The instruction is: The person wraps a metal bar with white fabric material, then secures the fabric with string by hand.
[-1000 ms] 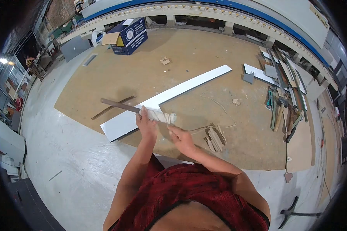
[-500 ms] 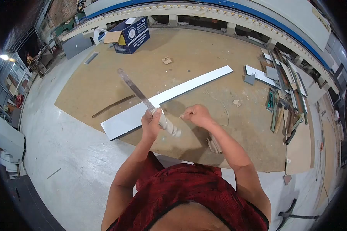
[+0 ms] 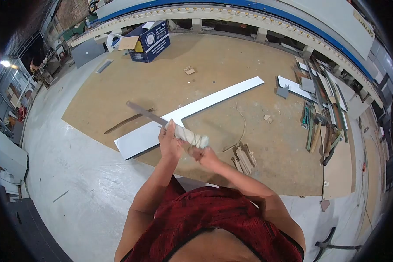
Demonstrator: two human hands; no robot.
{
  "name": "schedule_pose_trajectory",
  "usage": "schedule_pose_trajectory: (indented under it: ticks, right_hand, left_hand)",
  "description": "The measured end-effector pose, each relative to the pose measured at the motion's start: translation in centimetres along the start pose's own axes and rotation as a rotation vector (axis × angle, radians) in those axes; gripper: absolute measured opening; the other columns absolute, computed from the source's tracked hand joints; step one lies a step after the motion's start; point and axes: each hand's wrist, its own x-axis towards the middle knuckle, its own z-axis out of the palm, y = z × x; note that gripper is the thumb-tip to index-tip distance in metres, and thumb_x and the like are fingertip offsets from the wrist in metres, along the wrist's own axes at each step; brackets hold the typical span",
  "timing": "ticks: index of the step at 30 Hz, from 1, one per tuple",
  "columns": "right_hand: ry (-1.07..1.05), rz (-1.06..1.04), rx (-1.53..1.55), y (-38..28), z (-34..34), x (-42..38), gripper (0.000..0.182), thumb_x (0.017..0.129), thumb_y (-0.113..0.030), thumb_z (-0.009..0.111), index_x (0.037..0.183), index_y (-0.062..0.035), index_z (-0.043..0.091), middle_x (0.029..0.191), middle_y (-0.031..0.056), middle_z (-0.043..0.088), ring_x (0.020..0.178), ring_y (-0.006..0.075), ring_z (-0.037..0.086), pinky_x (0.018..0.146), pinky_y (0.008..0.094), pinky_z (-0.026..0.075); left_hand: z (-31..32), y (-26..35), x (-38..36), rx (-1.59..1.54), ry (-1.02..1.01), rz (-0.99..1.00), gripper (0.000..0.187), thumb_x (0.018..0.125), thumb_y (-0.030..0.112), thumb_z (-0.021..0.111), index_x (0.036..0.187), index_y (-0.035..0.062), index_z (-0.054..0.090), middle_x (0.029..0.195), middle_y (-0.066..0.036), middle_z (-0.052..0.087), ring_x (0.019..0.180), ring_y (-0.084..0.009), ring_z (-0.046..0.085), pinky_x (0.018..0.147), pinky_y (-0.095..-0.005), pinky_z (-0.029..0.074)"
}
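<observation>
My left hand (image 3: 169, 143) is closed around a long flat metal blade (image 3: 146, 113), near where the blade meets its handle. Pale cloth or cord is wound around the handle (image 3: 191, 136), which points right. Just below the handle's end, my right hand (image 3: 208, 158) is closed, its fingertips blurred and partly hidden. A thin string (image 3: 243, 126) trails across the board toward that hand, and its end at the fingers is hard to see. Beneath the blade lies a white L-shaped panel (image 3: 196, 105). A bundle of brown cardboard strips (image 3: 243, 159) lies right of my right hand.
A thin dark strip (image 3: 129, 121) lies left of the panel on the brown board (image 3: 218, 56). Toward the back stands an open blue box (image 3: 150, 43). At right are a hammer (image 3: 319, 124) and piled offcuts (image 3: 312, 83). A long machine (image 3: 249, 9) spans the back.
The blade has swung down to the left, so its handle points more to the right. My right hand has moved left and down, under the handle's end. The string has shifted with it.
</observation>
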Motion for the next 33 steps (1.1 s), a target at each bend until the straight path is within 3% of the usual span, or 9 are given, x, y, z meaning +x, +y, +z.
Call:
schedule_pose_trajectory:
  ticks: [2, 4, 7, 10, 16, 21, 24, 28, 33]
  right_hand:
    - [-0.04, 0.013, -0.042, 0.5, -2.9, 1.2, 0.014, 0.082, -0.011, 0.052, 0.088, -0.0014, 0.06, 0.07, 0.0058, 0.06, 0.065, 0.0131, 0.054, 0.057, 0.0326, 0.042]
    - [0.035, -0.163, -0.158, 2.0, -4.5, 3.4, 0.014, 0.078, -0.013, 0.055, 0.084, -0.0029, 0.062, 0.071, 0.009, 0.061, 0.064, 0.0193, 0.056, 0.059, 0.0333, 0.043]
    - [0.025, -0.151, -0.502, -3.8, -8.4, 4.2, 0.017, 0.076, -0.016, 0.051, 0.082, -0.0062, 0.063, 0.076, 0.0137, 0.061, 0.073, 0.0304, 0.059, 0.063, 0.0385, 0.046]
    - [0.008, -0.233, -0.803, -7.3, -8.7, 3.9, 0.019, 0.076, -0.019, 0.05, 0.079, -0.0057, 0.062, 0.076, 0.0141, 0.06, 0.073, 0.0323, 0.058, 0.063, 0.0425, 0.046]
    - [-0.075, -0.15, -0.667, -7.3, -2.4, -0.3, 0.018, 0.079, -0.021, 0.049, 0.083, -0.0065, 0.058, 0.078, 0.016, 0.059, 0.071, 0.0355, 0.057, 0.063, 0.0446, 0.044]
    - [0.044, -0.091, -0.294, -1.6, 0.6, -0.6, 0.022, 0.078, -0.02, 0.051, 0.091, -0.0064, 0.061, 0.087, 0.0163, 0.061, 0.077, 0.0343, 0.059, 0.067, 0.0425, 0.046]
    - [0.106, -0.113, -0.052, -0.7, -1.1, 0.8, 0.015, 0.077, -0.009, 0.051, 0.088, -0.0029, 0.06, 0.084, 0.016, 0.061, 0.073, 0.0341, 0.058, 0.062, 0.0366, 0.046]
    - [-0.041, -0.199, -0.236, 0.3, -5.8, 4.1, 0.018, 0.077, -0.021, 0.053, 0.087, -0.0092, 0.062, 0.085, 0.0149, 0.061, 0.079, 0.0317, 0.058, 0.066, 0.0406, 0.046]
    - [0.043, -0.293, -0.79, -6.3, -9.6, 4.4, 0.015, 0.075, -0.018, 0.051, 0.078, -0.0077, 0.062, 0.078, 0.0142, 0.061, 0.075, 0.0309, 0.06, 0.064, 0.0415, 0.046]
  left_hand:
    - [-0.5, 0.5, -0.2, 0.094, -0.077, -0.057, 0.02, 0.086, 0.024, 0.053, 0.089, 0.006, 0.047, 0.07, -0.003, 0.053, 0.053, -0.0126, 0.055, 0.038, -0.0255, 0.045]
    - [-0.8, 1.5, -0.7, 0.241, -0.168, -0.133, 0.02, 0.086, 0.024, 0.054, 0.089, 0.0049, 0.048, 0.068, -0.003, 0.053, 0.051, -0.0122, 0.054, 0.037, -0.025, 0.043]
    - [-1.0, 1.2, -0.7, 0.573, -0.234, -0.015, 0.023, 0.085, 0.025, 0.054, 0.088, 0.0027, 0.051, 0.067, -0.004, 0.053, 0.05, -0.011, 0.052, 0.037, -0.0237, 0.043]
    - [-1.8, -0.2, 0.3, 0.662, -0.187, 0.165, 0.025, 0.084, 0.029, 0.056, 0.087, 0.004, 0.051, 0.073, -0.002, 0.054, 0.056, -0.0099, 0.054, 0.037, -0.0227, 0.044]
    - [-1.2, -1.8, 1.7, 0.338, 0.048, 0.263, 0.022, 0.086, 0.027, 0.054, 0.086, 0.0045, 0.051, 0.069, -0.003, 0.052, 0.055, -0.0095, 0.052, 0.04, -0.0239, 0.045]
    - [0.6, 0.2, 0.1, 0.121, 0.067, 0.057, 0.021, 0.086, 0.026, 0.054, 0.086, 0.006, 0.049, 0.069, -0.002, 0.052, 0.053, -0.011, 0.053, 0.039, -0.0248, 0.044]
    - [-0.2, -0.3, -0.3, 0.134, -0.038, -0.064, 0.02, 0.086, 0.026, 0.053, 0.087, 0.0059, 0.049, 0.067, -0.001, 0.053, 0.052, -0.0117, 0.054, 0.037, -0.0244, 0.042]
    - [-0.7, 0.1, -1.3, 0.271, -0.171, -0.214, 0.019, 0.086, 0.024, 0.052, 0.087, 0.0051, 0.051, 0.068, -0.001, 0.054, 0.05, -0.0107, 0.053, 0.037, -0.0228, 0.04]
    - [-2.0, -1.2, -0.9, 0.586, -0.167, 0.011, 0.021, 0.086, 0.025, 0.053, 0.084, 0.0043, 0.052, 0.066, -0.002, 0.055, 0.05, -0.008, 0.05, 0.037, -0.0213, 0.038]
